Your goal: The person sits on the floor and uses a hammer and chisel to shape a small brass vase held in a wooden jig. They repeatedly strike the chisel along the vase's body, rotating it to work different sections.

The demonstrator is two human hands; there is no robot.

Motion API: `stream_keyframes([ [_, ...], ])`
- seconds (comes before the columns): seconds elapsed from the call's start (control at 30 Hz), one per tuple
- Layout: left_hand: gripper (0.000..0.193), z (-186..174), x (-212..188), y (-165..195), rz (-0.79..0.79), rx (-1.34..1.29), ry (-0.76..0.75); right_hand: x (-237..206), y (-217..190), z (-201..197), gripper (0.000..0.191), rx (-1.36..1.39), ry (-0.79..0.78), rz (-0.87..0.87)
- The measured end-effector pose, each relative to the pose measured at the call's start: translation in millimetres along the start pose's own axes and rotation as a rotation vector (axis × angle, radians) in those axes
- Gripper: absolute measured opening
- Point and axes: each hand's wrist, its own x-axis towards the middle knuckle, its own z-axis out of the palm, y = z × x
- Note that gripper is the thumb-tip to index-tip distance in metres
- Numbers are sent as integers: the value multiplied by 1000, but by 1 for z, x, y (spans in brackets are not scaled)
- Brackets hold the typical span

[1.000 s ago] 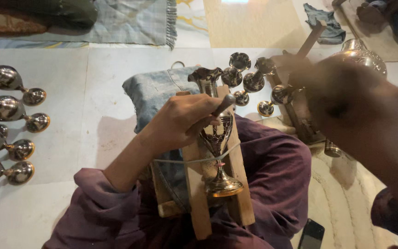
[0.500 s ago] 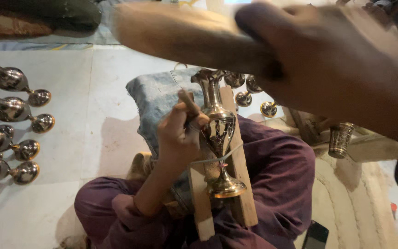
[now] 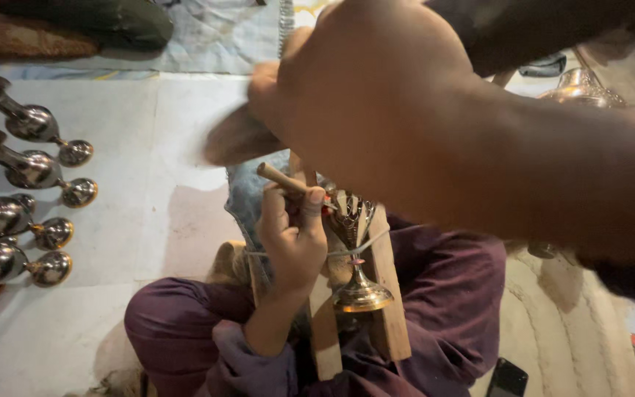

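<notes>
dark phone screen [image 3: 509,378], bottom edge, beside knee

Two hands [image 3: 295,235] [image 3: 376,95], one clamped brass goblet [image 3: 354,242], two wooden slats [image 3: 387,294], four metal vases [image 3: 31,121] fully visible at left

Brass-gold goblet [image 3: 356,257], purple trousers [image 3: 442,294], silvery vases [image 3: 31,169].

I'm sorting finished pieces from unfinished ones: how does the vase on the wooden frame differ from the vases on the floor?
The vase on the frame is tied between wooden slats with cord, and the left hand works on it; the floor vases lie loose and untouched. It stands alone, while they lie in a row. All are shiny metal with flared bases.
</notes>
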Motion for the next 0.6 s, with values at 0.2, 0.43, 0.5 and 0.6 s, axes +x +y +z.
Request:
stream_keyframes([
  [0.2, 12, -15, -9, 10, -28, -188, -52, -44, 1, 47, 42, 353, -47, 102],
  [0.43, 20, 3, -71, 34, -47, -399, -124, -152, -98, 160, 61, 2213, -205, 478],
  [0.5, 16, 4, -74, 31, -107, -476, -125, -173, -137, 177, 65, 2357, -224, 599],
  [0.6, 14, -1, -71, 33, -128, -369, -183, -188, -175, 198, 60, 2555, 27, 612],
])
